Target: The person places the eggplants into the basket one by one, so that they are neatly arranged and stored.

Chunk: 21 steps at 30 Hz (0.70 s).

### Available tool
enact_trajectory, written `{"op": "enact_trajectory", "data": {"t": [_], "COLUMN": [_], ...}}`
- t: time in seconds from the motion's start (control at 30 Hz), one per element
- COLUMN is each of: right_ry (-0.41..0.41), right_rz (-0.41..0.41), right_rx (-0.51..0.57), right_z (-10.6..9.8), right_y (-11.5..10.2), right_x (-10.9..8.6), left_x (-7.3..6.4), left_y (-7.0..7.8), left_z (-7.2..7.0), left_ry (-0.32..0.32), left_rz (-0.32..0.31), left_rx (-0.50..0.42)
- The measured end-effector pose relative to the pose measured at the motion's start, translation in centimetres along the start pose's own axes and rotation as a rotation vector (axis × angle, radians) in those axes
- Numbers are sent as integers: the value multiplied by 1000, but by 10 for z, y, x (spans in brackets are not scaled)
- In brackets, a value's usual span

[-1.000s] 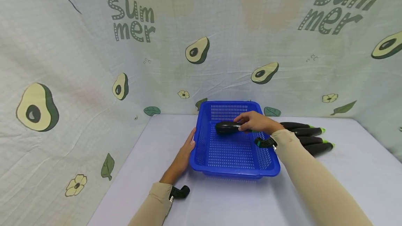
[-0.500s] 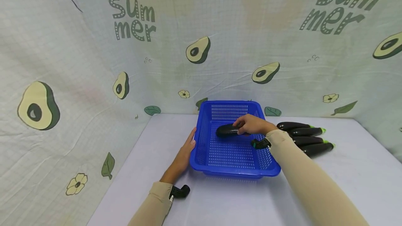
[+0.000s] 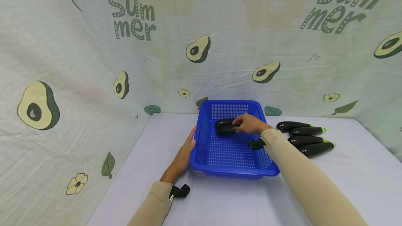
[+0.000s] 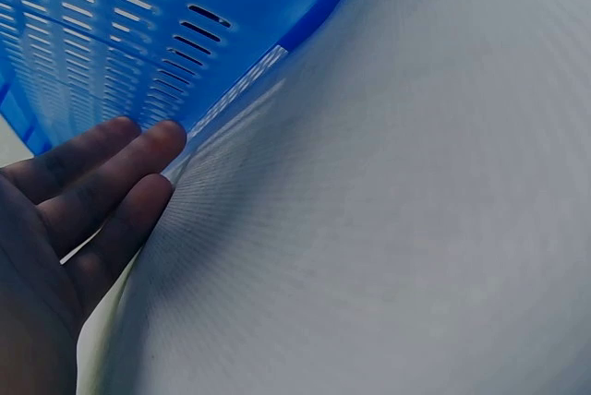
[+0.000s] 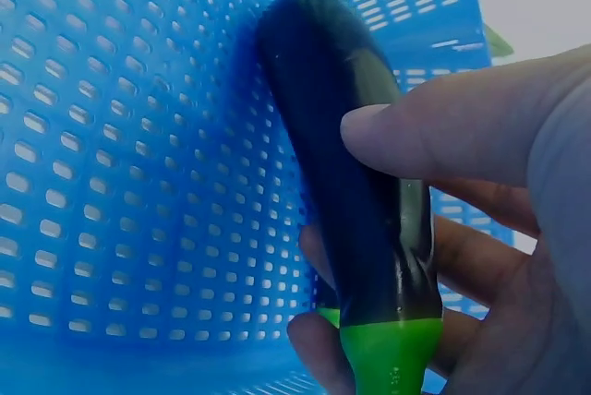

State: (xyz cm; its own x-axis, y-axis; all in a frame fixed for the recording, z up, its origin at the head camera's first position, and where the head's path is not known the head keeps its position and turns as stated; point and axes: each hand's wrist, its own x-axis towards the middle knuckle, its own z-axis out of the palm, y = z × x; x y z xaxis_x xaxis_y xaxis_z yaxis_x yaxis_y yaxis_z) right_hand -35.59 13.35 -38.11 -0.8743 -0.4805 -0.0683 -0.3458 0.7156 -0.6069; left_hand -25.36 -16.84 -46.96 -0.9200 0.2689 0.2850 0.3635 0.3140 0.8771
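Note:
My right hand (image 3: 252, 124) grips a dark eggplant (image 3: 226, 130) inside the blue plastic basket (image 3: 233, 172). In the right wrist view, the thumb lies across the upper side of this eggplant (image 5: 323, 127), and the fingers wrap underneath near its green stem end (image 5: 392, 353). Just behind it in the head view lies a second eggplant (image 3: 223, 122), partly covered by the hand and the first one. My left hand (image 3: 184, 154) rests along the basket's left side with its fingers extended. Their tips touch the slotted wall (image 4: 111, 44) in the left wrist view.
Several more eggplants (image 3: 307, 140) lie side by side on the white tabletop (image 3: 348, 177), right of the basket, green ends pointing right. A hanging cloth (image 3: 157, 72) printed with avocados stands behind and to the left of the table.
My right hand has moved slightly left and settled the eggplant lower in the basket. A second eggplant now shows behind it. The left hand stays at the basket's side.

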Motion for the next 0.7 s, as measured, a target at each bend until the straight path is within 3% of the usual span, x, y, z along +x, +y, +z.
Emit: {"op": "enact_trajectory", "data": {"t": [0.33, 0.7], "right_ry": [0, 50], "right_rz": [-14, -13], "right_rx": [25, -12], "right_z": [-1, 1], "right_y": [0, 3], "right_x": [3, 5], "left_x": [0, -1], "left_y": [-2, -1], "left_z": [-1, 0], "left_ry": [4, 8], "left_rz": [21, -1], "left_rx": [-24, -8]}}
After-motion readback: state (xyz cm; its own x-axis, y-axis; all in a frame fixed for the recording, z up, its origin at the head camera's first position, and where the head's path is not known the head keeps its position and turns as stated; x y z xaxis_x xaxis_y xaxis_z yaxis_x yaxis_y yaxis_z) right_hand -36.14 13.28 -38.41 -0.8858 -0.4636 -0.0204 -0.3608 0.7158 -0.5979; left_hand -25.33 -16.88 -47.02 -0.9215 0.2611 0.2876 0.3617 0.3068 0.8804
